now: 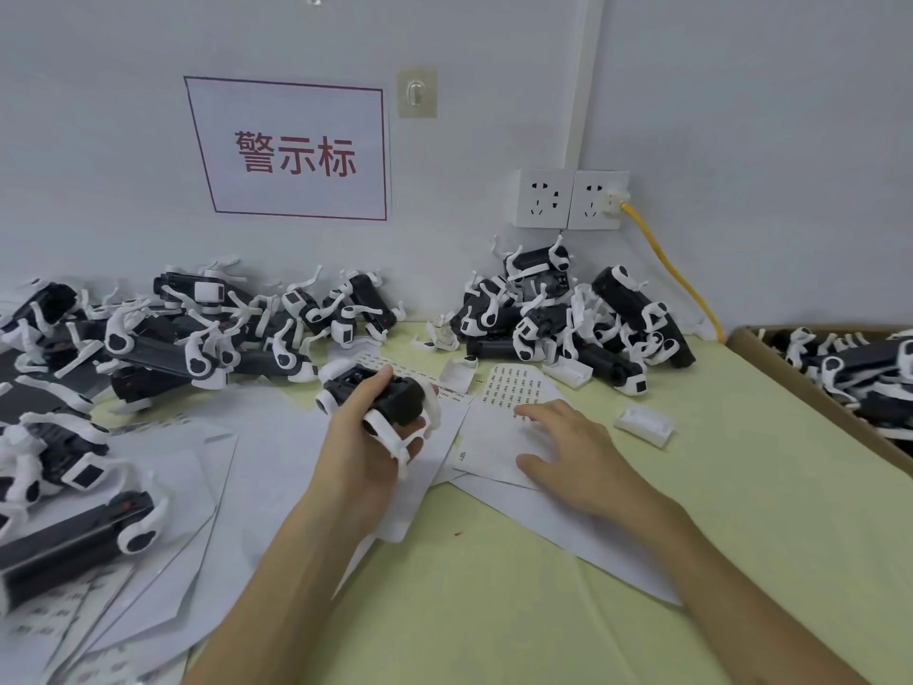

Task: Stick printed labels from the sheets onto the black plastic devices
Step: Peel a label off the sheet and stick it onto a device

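Labels (511,388) likely thin and floppy: peel by a corner. Left hand (360,452) gripping hard, light device (395,395); right hand (578,452) spread flat on sheet (489,447).

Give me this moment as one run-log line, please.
left hand: grips black device | right hand: fingers spread on label sheet | stage: likely picking a label
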The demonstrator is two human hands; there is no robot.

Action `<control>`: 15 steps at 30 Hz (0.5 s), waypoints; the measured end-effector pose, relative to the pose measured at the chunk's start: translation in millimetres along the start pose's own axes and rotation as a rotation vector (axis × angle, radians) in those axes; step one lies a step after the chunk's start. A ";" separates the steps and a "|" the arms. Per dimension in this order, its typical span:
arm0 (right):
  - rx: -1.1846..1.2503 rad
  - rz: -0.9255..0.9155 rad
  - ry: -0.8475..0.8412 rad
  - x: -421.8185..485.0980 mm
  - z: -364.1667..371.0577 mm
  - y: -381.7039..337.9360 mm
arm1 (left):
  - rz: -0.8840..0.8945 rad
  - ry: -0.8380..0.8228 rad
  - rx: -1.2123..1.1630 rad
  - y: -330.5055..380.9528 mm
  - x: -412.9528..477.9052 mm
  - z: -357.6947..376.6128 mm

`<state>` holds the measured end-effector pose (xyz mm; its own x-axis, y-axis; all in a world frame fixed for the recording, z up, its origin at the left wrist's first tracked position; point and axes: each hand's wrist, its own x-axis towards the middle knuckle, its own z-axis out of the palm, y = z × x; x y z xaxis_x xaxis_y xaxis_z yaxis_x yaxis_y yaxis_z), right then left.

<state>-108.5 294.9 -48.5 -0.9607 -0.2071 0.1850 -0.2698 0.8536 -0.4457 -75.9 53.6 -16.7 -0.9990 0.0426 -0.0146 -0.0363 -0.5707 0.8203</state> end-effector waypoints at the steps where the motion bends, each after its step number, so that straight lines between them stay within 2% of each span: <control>1: 0.058 -0.048 0.011 -1.4 2.0 -3.4 | -0.001 -0.022 -0.007 -1.3 1.3 -1.5; 4: 0.124 -0.133 -0.002 -6.4 12.6 -15.1 | -0.118 0.009 -0.064 -2.2 2.7 -3.9; 8: 0.047 -0.107 -0.098 -9.0 20.8 -16.2 | -0.242 -0.021 -0.122 0.1 1.8 -3.0; 15: 0.008 -0.111 -0.041 -6.1 12.3 -15.8 | -0.284 -0.073 -0.087 -4.1 0.9 -0.8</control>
<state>-99.1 276.8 -53.4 -0.9267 -0.3198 0.1975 -0.3751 0.8204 -0.4316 -76.7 55.4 -20.5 -0.9441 0.2676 -0.1923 -0.3190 -0.5957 0.7372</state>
